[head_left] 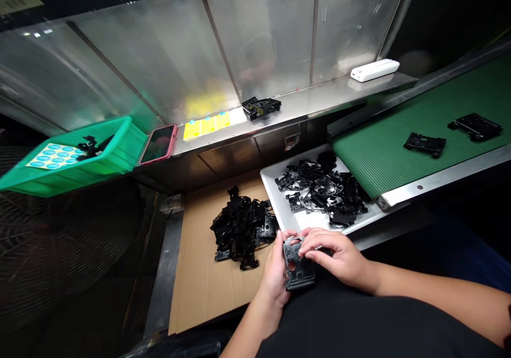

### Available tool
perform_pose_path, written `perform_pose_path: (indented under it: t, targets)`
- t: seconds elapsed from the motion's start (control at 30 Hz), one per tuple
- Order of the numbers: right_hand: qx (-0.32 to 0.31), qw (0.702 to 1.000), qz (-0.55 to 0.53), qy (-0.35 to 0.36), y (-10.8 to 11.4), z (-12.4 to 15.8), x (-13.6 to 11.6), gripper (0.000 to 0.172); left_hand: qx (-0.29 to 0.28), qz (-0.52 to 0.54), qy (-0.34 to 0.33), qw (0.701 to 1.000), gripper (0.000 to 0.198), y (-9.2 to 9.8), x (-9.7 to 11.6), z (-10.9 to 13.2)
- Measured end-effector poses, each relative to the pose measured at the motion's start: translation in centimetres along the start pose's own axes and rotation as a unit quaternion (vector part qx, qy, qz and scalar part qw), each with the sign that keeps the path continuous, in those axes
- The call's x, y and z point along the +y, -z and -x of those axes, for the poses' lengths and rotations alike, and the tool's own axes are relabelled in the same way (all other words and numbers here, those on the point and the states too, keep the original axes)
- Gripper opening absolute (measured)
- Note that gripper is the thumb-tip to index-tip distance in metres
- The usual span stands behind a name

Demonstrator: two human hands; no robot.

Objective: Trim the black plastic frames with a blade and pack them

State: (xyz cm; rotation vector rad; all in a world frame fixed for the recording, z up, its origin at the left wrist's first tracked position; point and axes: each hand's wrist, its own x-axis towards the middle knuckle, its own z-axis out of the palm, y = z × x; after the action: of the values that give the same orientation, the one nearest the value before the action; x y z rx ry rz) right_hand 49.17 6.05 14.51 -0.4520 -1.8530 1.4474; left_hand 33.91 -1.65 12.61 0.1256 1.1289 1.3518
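Observation:
A flat black plastic part (297,265) is held over my lap by both hands. My left hand (275,273) grips its left edge with the thumb on top. My right hand (335,254) lies across its upper right, fingers curled and pinching near the top. Just ahead, a heap of like black parts (241,227) lies on a sheet of cardboard (203,283). Another heap of black parts (321,193) fills a white tray (279,209) at the foot of a green conveyor belt (399,139).
Two black parts (425,144) (475,126) ride on the belt. A steel shelf (319,99) carries another black part (261,107), yellow label sheets (207,126), a phone in a pink case (158,144) and a white device (375,69). A green bin (115,155) holds blue stickers at the left.

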Motion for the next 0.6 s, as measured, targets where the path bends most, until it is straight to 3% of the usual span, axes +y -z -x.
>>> perform_pose_path:
  t: [0.17, 0.3, 0.43, 0.53, 0.6]
  targets:
    - [0.031, 0.999, 0.016, -0.021, 0.0, 0.0, -0.1, 0.015, -0.009, -0.110, -0.052, 0.992, 0.046, 1.2, 1.5, -0.6]
    - [0.063, 0.996, 0.028, -0.060, 0.5, 0.4, 0.3, 0.013, 0.065, -0.223, -0.181, 0.956, 0.048, 4.7, 5.5, -4.1]
    - [0.066, 0.994, 0.021, -0.084, 0.9, 0.9, 0.6, 0.014, 0.160, -0.347, -0.331, 0.863, 0.046, 9.0, 10.1, -8.4]
    - [0.082, 0.992, 0.022, -0.094, 1.3, 1.0, 0.5, 0.014, 0.230, -0.456, -0.367, 0.777, 0.044, 11.1, 12.1, -10.4]
    - [0.095, 0.990, 0.024, -0.104, 1.8, 1.1, 0.4, 0.013, 0.275, -0.517, -0.375, 0.719, 0.045, 11.5, 12.3, -11.0]
